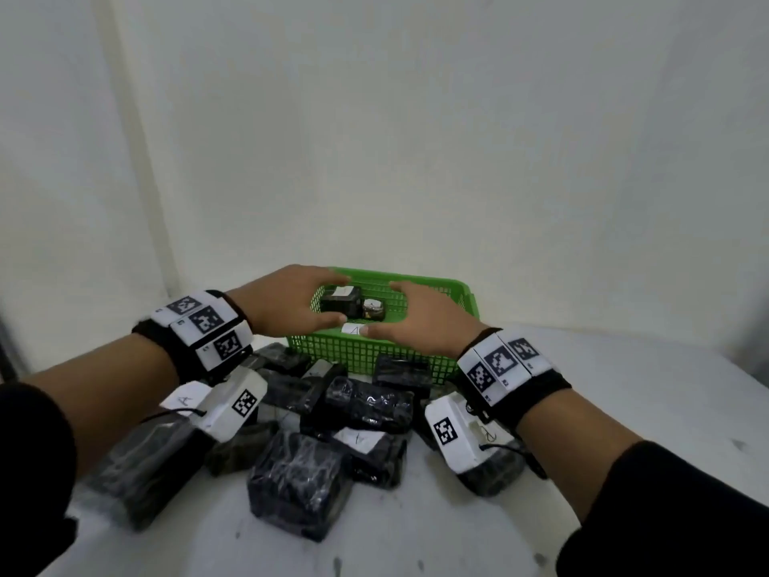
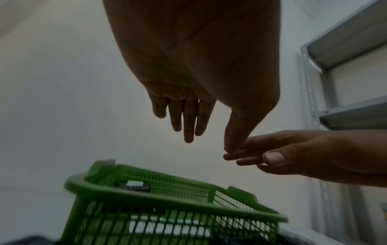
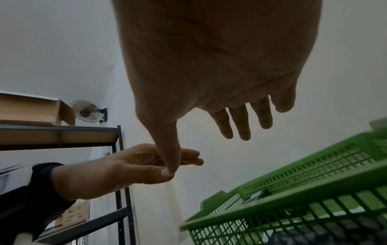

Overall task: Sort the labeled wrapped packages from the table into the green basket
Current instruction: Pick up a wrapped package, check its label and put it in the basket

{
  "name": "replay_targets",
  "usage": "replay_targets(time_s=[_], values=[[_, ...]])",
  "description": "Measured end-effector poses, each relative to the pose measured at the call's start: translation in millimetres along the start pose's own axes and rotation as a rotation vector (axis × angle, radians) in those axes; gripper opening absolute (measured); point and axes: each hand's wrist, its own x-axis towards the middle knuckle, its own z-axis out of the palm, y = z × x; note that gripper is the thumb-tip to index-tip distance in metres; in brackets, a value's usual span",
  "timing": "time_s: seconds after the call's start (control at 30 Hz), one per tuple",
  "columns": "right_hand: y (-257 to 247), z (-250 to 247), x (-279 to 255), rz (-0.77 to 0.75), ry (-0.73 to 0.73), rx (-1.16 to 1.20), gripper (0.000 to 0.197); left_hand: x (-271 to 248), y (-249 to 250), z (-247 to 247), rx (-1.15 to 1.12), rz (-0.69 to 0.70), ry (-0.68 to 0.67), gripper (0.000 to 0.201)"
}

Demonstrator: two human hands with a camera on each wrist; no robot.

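Observation:
A green basket (image 1: 464,299) stands at the back of the white table, also seen in the left wrist view (image 2: 146,203) and the right wrist view (image 3: 293,203). Inside it lie a black wrapped package (image 1: 339,304) with a white label, a smaller shiny one (image 1: 374,309) and a package labelled A (image 1: 353,329). My left hand (image 1: 291,299) and right hand (image 1: 420,316) hover over the basket's near side, fingers straight, holding nothing. Both palms (image 2: 199,66) (image 3: 209,58) are empty. In front of the basket, several black wrapped packages (image 1: 370,403) are piled up, some with white labels (image 1: 183,399).
The table (image 1: 624,401) has bare surface to the right and at its front edge. White walls close in behind and to the left. Metal shelving (image 2: 345,66) stands off to one side, and another shelf (image 3: 62,134) carries a cardboard box, next to a wall fan (image 3: 87,111).

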Motion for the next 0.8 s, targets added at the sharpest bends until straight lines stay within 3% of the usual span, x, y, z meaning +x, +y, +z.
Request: replay_targets(time_s=[0.4,0.53,0.63,0.8], values=[[0.6,47.9,-63.9,-0.044,-0.065,0.083,0.1,-56.2,20.5,57.5,-0.061,0.093,-0.141,0.069],[1.9,54.3,-63.1,-0.005,-0.138,-0.045,0.072,-48.8,31.0,59.6,0.022,0.074,-0.229,0.074],[6.2,60.4,-54.9,-0.003,-0.146,-0.148,0.058,-39.6,33.6,60.1,0.06,0.036,-0.301,0.065],[9.5,67.7,-45.7,-0.047,-0.129,-0.229,0.063,-33.4,30.0,62.7,0.096,0.024,-0.337,0.046]])
